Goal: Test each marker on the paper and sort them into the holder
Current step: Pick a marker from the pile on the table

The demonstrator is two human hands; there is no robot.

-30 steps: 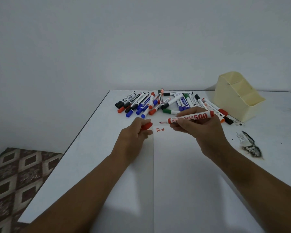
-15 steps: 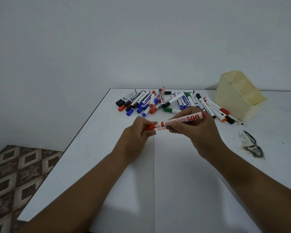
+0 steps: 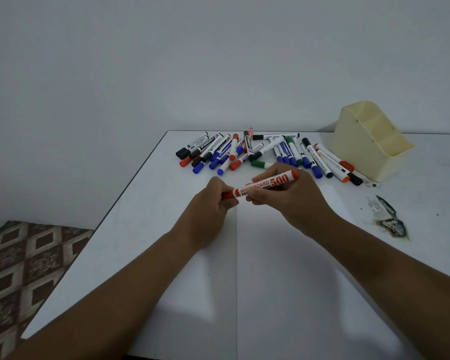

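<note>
Both hands hold a red whiteboard marker (image 3: 268, 183) above the white paper (image 3: 270, 255). My right hand (image 3: 289, 201) grips its white barrel, printed "WHITEBOARD 500". My left hand (image 3: 211, 209) pinches the red cap (image 3: 227, 194), which sits on the marker's tip. The hands hide the red word written on the paper. A pile of several markers (image 3: 257, 154) with black, blue, red and green caps lies across the far part of the table. The cream holder (image 3: 369, 141), with stepped compartments, stands at the far right and looks empty.
The white table (image 3: 140, 216) ends at a dark left edge, with patterned floor (image 3: 24, 268) below. A dark scorched patch (image 3: 390, 222) marks the tabletop right of my right hand. A plain wall rises behind the table.
The marker was uncapped with its tip bare, the cap apart in my left hand. The hands came together and the cap now sits on the tip. The written word became hidden.
</note>
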